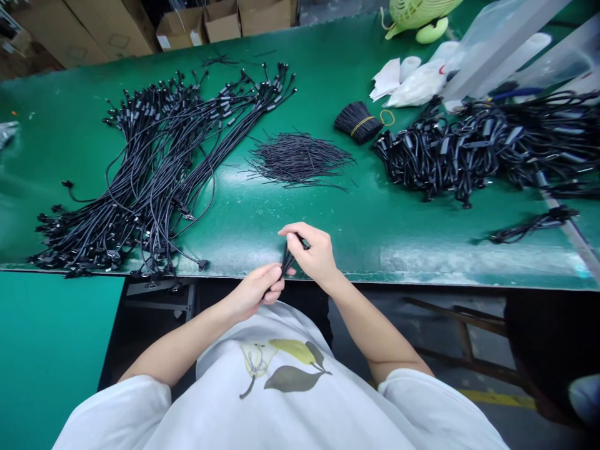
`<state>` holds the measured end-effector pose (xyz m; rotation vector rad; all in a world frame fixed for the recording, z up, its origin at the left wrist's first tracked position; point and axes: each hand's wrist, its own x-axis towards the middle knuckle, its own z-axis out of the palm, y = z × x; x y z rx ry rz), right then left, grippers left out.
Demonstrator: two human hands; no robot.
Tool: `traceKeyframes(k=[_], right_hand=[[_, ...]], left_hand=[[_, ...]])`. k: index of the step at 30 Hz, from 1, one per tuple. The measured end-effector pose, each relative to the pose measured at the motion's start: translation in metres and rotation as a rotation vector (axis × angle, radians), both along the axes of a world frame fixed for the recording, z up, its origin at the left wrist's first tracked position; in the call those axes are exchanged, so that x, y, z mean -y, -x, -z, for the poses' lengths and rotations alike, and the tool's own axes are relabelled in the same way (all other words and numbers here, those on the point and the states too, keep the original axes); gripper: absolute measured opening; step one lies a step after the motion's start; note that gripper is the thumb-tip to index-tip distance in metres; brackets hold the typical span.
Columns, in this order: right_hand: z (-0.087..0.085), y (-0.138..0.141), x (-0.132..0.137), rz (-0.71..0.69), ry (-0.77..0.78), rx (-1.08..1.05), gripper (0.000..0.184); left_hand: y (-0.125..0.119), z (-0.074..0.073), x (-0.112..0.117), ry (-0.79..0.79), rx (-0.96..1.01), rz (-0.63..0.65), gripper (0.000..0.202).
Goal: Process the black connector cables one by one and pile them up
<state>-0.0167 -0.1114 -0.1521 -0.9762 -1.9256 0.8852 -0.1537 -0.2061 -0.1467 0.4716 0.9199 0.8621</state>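
Observation:
Close to my body, at the table's front edge, a folded black cable (287, 259) is gathered into a narrow bundle. My left hand (262, 286) wraps round its lower part. Higher up, my right hand (313, 251) is closed at the bundle's top end, thumb and forefinger pinched together. Part of the cable is hidden behind the fingers. Beyond my hands lies a loose pile of short black ties (302, 159). To the left spreads a large heap of straight black cables (159, 169) with connectors at both ends.
Folded, tied cables (450, 150) are piled on the right, with a single cable bundle (529, 226) nearer me. A banded bundle of ties (358, 122) lies behind the loose ones. A metal post (506, 50) rises at the back right. Cardboard boxes (222, 19) stand beyond the green table (356, 244).

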Motion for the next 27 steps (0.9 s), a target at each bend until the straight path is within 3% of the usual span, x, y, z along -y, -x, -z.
traceKeyframes(k=[3,7,10,13,15,17,21,24,27], right_hand=[[0.001,-0.002,-0.002,0.035,0.13,-0.079,0.023],[0.01,-0.004,-0.009,-0.019,0.365,-0.268,0.023],[0.018,-0.01,-0.003,-0.039,0.535,-0.4,0.053],[0.022,-0.022,0.009,-0.035,0.686,-0.461,0.045],[0.021,-0.03,0.016,0.002,0.717,-0.51,0.036],[0.018,-0.036,0.02,0.006,0.704,-0.568,0.045],[0.016,-0.035,0.023,0.029,0.677,-0.669,0.081],[0.022,-0.027,0.022,0.09,0.723,-0.774,0.073],[0.028,-0.019,0.022,-0.018,0.855,-0.843,0.063]], left_hand=[[-0.003,-0.001,-0.002,0.011,-0.001,-0.036,0.047],[-0.002,0.005,-0.014,-0.068,-0.102,-0.036,0.047],[-0.002,0.015,-0.024,-0.301,-0.464,-0.056,0.042],[-0.008,0.028,-0.029,-0.583,-0.867,0.097,0.041],[-0.014,0.034,-0.031,-0.712,-0.98,0.189,0.042],[-0.021,0.036,-0.032,-0.781,-1.025,0.193,0.043],[-0.028,0.03,-0.032,-0.786,-1.139,0.12,0.053],[-0.023,0.03,-0.032,-0.704,-1.245,0.126,0.059],[-0.016,0.038,-0.034,-0.666,-1.311,0.15,0.06]])
